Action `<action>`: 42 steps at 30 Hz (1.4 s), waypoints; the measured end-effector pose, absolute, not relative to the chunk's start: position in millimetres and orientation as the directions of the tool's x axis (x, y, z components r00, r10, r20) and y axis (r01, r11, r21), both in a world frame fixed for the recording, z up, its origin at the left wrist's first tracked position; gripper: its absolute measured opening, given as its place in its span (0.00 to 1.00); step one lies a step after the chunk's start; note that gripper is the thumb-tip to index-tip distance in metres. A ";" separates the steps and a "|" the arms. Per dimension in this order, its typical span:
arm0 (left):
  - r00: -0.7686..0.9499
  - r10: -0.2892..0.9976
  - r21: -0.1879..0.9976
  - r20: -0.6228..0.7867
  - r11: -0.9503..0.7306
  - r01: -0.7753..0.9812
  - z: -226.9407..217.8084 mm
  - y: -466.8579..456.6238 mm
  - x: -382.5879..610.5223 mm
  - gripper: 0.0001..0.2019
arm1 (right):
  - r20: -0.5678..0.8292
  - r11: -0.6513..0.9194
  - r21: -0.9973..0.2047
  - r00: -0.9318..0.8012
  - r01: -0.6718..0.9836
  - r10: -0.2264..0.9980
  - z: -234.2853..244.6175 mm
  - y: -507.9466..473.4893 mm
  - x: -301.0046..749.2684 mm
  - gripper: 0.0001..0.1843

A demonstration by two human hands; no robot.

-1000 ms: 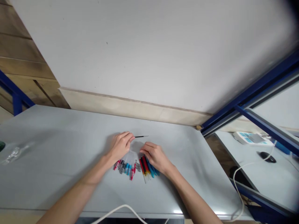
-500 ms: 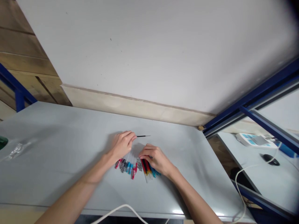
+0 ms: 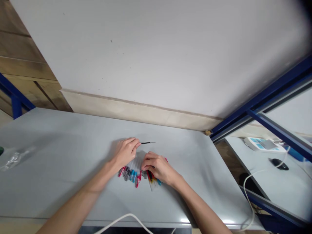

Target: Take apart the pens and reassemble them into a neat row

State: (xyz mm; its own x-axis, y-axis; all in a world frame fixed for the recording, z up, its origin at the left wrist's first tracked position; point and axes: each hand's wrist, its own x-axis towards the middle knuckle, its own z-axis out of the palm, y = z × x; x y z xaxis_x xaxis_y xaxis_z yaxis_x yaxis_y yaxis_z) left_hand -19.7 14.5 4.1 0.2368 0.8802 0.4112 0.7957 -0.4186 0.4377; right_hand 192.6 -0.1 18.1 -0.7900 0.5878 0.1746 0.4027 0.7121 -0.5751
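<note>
Midway along the counter [image 3: 60, 146], the left hand [image 3: 125, 154] pinches a thin black refill [image 3: 148, 142]; the right hand [image 3: 158, 165] curls over the pens [image 3: 133, 174] (grip unclear).

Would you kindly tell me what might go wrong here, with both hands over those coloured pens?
1. The thin black rod pinched in the left hand sticks out sideways; it may bend or slip.
2. The coloured pens lie loose and close-packed under the right hand, so a nudge might roll some across the smooth table.
</note>
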 end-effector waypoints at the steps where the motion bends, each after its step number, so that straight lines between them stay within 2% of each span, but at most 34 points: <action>1: 0.237 0.880 0.437 0.411 -0.418 0.796 4.2 14.4 -19.6 0.13 | 0.174 0.717 -0.566 -0.790 0.408 0.587 17.3 0.0 192.5 0.14; 6: 0.244 0.878 0.432 0.411 -0.423 0.797 4.1 14.0 -19.6 0.13 | 0.161 0.733 -0.513 -0.789 0.447 0.593 15.6 -0.3 193.3 0.16; 26: 0.250 0.888 0.435 0.386 -0.414 0.800 1.0 14.5 -20.2 0.12 | 0.178 0.770 -0.501 -0.823 0.396 0.539 15.5 -4.4 192.1 0.14; 42: 0.247 0.900 0.435 0.360 -0.396 0.808 2.9 13.5 -20.0 0.11 | 0.165 0.806 -0.422 -0.839 0.415 0.518 26.9 -5.2 197.9 0.14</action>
State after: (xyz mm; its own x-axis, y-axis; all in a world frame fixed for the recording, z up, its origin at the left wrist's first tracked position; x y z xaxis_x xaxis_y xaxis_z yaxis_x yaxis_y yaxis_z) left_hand -20.0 13.5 2.9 0.2469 0.8999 0.3595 0.8085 -0.3959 0.4355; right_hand 197.9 -5.2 26.9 -0.8395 0.5179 0.1646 0.4146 0.8062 -0.4220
